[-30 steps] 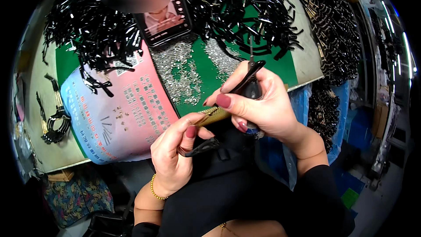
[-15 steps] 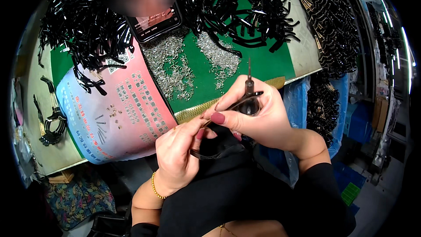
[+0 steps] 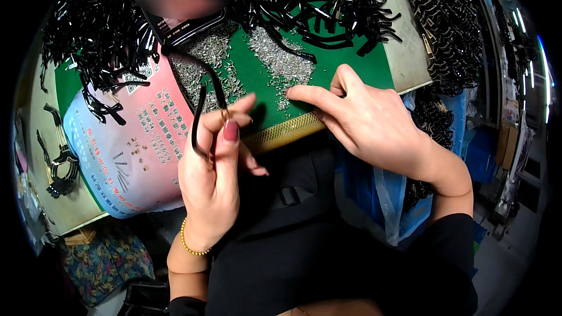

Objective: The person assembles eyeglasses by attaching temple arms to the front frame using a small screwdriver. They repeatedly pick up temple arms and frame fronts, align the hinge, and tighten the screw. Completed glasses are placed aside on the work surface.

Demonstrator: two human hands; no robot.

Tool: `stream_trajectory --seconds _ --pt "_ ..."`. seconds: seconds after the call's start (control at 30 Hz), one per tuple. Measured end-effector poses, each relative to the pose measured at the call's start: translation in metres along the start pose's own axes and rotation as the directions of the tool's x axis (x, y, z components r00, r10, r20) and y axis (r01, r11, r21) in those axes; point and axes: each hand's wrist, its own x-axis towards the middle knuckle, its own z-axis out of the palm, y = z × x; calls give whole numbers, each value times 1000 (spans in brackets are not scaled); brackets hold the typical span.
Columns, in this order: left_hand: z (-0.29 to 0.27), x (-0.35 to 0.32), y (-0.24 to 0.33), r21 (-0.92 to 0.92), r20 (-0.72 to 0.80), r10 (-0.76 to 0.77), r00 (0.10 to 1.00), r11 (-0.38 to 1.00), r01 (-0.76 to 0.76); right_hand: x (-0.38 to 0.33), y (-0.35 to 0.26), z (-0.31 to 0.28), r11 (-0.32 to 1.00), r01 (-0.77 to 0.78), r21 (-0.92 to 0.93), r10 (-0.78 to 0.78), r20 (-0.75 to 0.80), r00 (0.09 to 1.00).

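Note:
My left hand (image 3: 213, 169) has closed on a pair of black eyeglasses (image 3: 218, 85), held above the table's near edge. Its dark temples stick up past my fingers, and the hand covers much of the rest. My right hand (image 3: 380, 120) is over the green mat, index fingertip at the near end of a heap of tiny silver screw-like pieces (image 3: 281, 61). Its other fingers are curled, and whatever lies inside them is hidden; the screwdriver seen earlier does not show. A second heap of small silver pieces (image 3: 208, 52) lies behind the eyeglasses.
Tangled black temple pieces (image 3: 88, 23) pile up at the far left, more (image 3: 304, 0) at the far middle. A phone (image 3: 193, 29) lies between them. At left are a printed pink-blue sheet (image 3: 111, 146) and some spectacle parts (image 3: 61, 169). Blue plastic-lined bins (image 3: 386, 199) stand at right.
My hands have parted. The left carried the eyeglasses left and turned them so the temples point up. The right moved right and onto the mat by the silver pieces; the screwdriver went out of sight.

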Motion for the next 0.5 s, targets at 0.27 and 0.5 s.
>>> stream_trajectory --seconds 0.27,0.5 --pt "3 16 -2 -120 147 -145 979 979 163 6 4 2 994 112 -14 -113 -32 993" --pt "-11 -10 5 9 50 -153 987 988 153 11 -1 -4 996 84 -29 -81 81 993"
